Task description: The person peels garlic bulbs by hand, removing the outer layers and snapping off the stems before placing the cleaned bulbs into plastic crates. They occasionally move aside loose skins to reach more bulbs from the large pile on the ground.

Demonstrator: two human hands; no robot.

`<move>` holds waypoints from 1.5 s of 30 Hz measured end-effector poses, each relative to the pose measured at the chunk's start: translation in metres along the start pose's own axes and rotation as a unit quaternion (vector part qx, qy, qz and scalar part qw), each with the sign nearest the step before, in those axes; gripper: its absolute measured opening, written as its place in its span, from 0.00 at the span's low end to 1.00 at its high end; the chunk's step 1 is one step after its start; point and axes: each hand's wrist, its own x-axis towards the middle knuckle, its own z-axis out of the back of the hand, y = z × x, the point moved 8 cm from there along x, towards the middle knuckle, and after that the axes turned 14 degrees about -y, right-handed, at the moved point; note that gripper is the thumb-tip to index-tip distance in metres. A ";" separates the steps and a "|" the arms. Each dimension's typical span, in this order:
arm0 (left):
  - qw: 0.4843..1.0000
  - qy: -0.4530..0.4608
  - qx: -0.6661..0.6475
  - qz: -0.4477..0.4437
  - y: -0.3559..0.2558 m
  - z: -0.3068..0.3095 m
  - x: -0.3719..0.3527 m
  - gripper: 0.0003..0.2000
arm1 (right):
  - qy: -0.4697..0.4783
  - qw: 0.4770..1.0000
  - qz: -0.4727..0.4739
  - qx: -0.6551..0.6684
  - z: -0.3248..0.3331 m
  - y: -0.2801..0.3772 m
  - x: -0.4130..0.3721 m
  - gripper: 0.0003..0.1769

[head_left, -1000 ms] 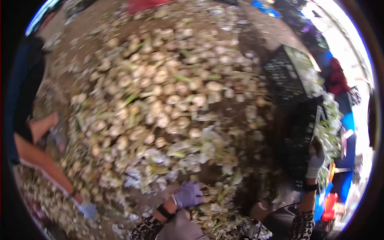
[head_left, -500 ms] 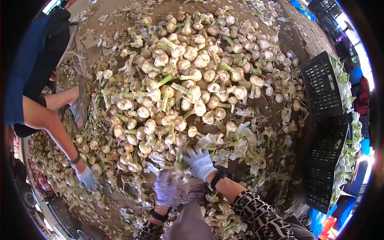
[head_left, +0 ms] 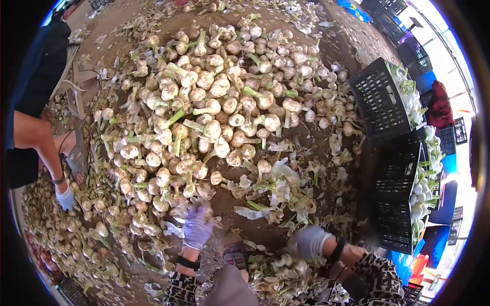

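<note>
My left hand (head_left: 197,227), in a pale purple glove, is at the near edge of a heap of garlic bulbs (head_left: 219,86). Its fingers curl closed on a garlic bulb, mostly hidden, with papery bits showing on both sides. My right hand (head_left: 309,243), gloved too, is low on the right over loose garlic skins and leaves (head_left: 286,270); motion smears its fingers. Many bulbs in the heap carry cut green stems and soil stains. White peeled skins (head_left: 280,186) lie between the heap and my right hand.
Black plastic crates (head_left: 375,99) filled with cleaned garlic (head_left: 421,194) stand tilted along the right. At the left, a co-worker's gloved hand (head_left: 65,198) reaches into more garlic, with a sandalled foot (head_left: 76,158) nearby. My own shoe (head_left: 234,252) is between my hands.
My right hand has moved right and down, away from the heap, to the loose skins. My left hand has moved up and left to the bulbs. The view has shifted, and the co-worker's hand sits farther left.
</note>
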 end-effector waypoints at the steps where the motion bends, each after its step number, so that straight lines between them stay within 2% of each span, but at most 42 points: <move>1: 0.975 0.088 -0.191 0.070 0.013 -0.028 -0.004 0.24 | -0.278 0.960 0.028 0.003 0.043 -0.014 0.020 0.14; 2: 0.976 0.084 -0.190 0.068 -0.007 -0.018 0.001 0.24 | -0.454 0.890 -0.005 0.034 0.077 -0.033 0.034 0.11; 3: 0.992 0.036 -0.118 0.021 -0.047 0.006 0.010 0.24 | -0.464 0.879 -0.036 0.103 0.115 -0.035 0.044 0.12; 4: 0.999 -0.011 -0.045 -0.026 -0.073 0.020 0.014 0.23 | -0.579 0.813 0.007 0.063 0.141 -0.037 0.060 0.18; 5: 0.995 -0.059 -0.068 -0.030 -0.073 0.021 0.015 0.22 | -0.511 0.854 -0.076 0.068 0.146 -0.050 0.091 0.23; 6: 0.996 -0.059 -0.064 -0.029 -0.075 0.021 0.015 0.22 | -0.483 0.867 -0.116 0.048 0.151 -0.056 0.113 0.26; 8: 0.992 -0.067 -0.089 -0.053 -0.086 0.025 0.018 0.21 | -0.374 0.917 -0.120 0.067 0.151 -0.057 0.142 0.29; 9: 0.992 -0.058 -0.098 -0.053 -0.091 0.025 0.019 0.20 | -0.374 0.917 -0.118 0.068 0.146 -0.056 0.145 0.29; 11: 0.990 -0.049 -0.128 -0.021 -0.101 0.019 0.022 0.20 | -0.499 0.809 -0.062 0.304 0.139 -0.057 0.135 0.23; 12: 0.986 -0.037 -0.160 0.009 -0.103 0.013 0.022 0.20 | -0.453 0.811 -0.056 0.365 0.124 -0.053 0.150 0.23; 13: 0.990 -0.054 -0.119 -0.054 -0.112 0.011 0.023 0.23 | -0.428 0.743 -0.023 0.514 0.103 -0.047 0.149 0.21; 14: 0.990 -0.054 -0.118 -0.051 -0.115 0.006 0.023 0.23 | -0.390 0.653 0.009 0.650 0.094 -0.028 0.136 0.20; 16: 0.963 0.004 -0.267 0.017 -0.118 -0.011 0.022 0.25 | -0.238 0.548 -0.034 0.802 0.073 0.010 0.120 0.18; 17: 0.953 0.002 -0.302 0.028 -0.119 -0.011 0.021 0.26 | -0.186 0.503 -0.038 0.843 0.064 0.026 0.114 0.17; 18: 0.954 0.000 -0.299 0.030 -0.120 -0.006 0.021 0.26 | -0.286 0.592 -0.018 0.754 0.061 0.019 0.113 0.17; 20: 0.875 0.033 -0.459 0.153 -0.118 -0.006 0.020 0.26 | -0.331 0.664 0.056 0.668 0.073 0.023 0.091 0.19; 21: 0.828 0.028 -0.523 0.201 -0.112 -0.011 0.019 0.24 | -0.331 0.664 0.056 0.668 0.079 0.024 0.081 0.19; 22: 0.828 0.028 -0.523 0.202 -0.115 -0.010 0.017 0.24 | -0.332 0.653 0.030 0.680 0.086 0.020 0.073 0.20; 24: 0.867 0.014 -0.463 0.183 -0.121 -0.001 0.018 0.21 | -0.335 0.642 0.003 0.690 0.091 0.014 0.069 0.21; 25: 0.916 0.017 -0.367 0.163 -0.122 -0.004 0.018 0.20 | -0.342 0.605 0.035 0.718 0.097 0.016 0.068 0.23; 26: 0.915 0.019 -0.368 0.163 -0.124 -0.007 0.016 0.20 | -0.349 0.567 0.067 0.744 0.102 0.019 0.066 0.25; 28: 0.852 0.053 -0.480 0.200 -0.127 -0.015 0.008 0.21 | -0.368 0.576 0.062 0.727 0.105 0.019 0.067 0.25; 29: 0.890 0.045 -0.414 0.185 -0.120 -0.016 0.007 0.22 | -0.385 0.586 0.058 0.711 0.106 0.020 0.067 0.25; 30: 0.891 0.043 -0.413 0.186 -0.115 -0.016 0.006 0.22 | -0.400 0.596 0.055 0.694 0.108 0.021 0.068 0.25; 32: 0.952 -0.005 -0.307 0.019 -0.130 0.000 0.012 0.22 | -0.412 0.597 0.060 0.685 0.106 0.022 0.068 0.23; 36: 0.966 -0.027 -0.256 -0.032 -0.140 0.009 0.013 0.22 | -0.420 0.581 0.063 0.694 0.103 0.022 0.069 0.25; 37: 0.927 0.007 -0.359 0.111 -0.127 0.000 0.011 0.21 | -0.420 0.568 0.069 0.704 0.104 0.023 0.068 0.25; 38: 0.857 0.039 -0.450 0.249 -0.116 -0.012 0.003 0.21 | -0.419 0.569 0.070 0.704 0.106 0.023 0.066 0.25; 39: 0.857 0.038 -0.449 0.250 -0.116 -0.010 0.004 0.21 | -0.409 0.564 0.077 0.713 0.109 0.025 0.064 0.26; 41: 0.715 0.060 -0.614 0.328 -0.117 -0.015 0.003 0.19 | -0.399 0.559 0.085 0.722 0.113 0.027 0.060 0.26; 42: 0.715 0.058 -0.614 0.328 -0.118 -0.015 0.002 0.19 | -0.417 0.596 0.113 0.676 0.118 0.030 0.055 0.26; 43: 0.655 0.060 -0.665 0.355 -0.119 -0.018 -0.001 0.18 | -0.435 0.630 0.139 0.628 0.122 0.034 0.051 0.25; 44: 0.589 0.063 -0.710 0.380 -0.121 -0.021 -0.003 0.18 | -0.435 0.630 0.139 0.628 0.122 0.032 0.049 0.25; 45: 0.589 0.063 -0.710 0.380 -0.120 -0.020 -0.003 0.18 | -0.455 0.686 0.142 0.550 0.124 0.034 0.046 0.26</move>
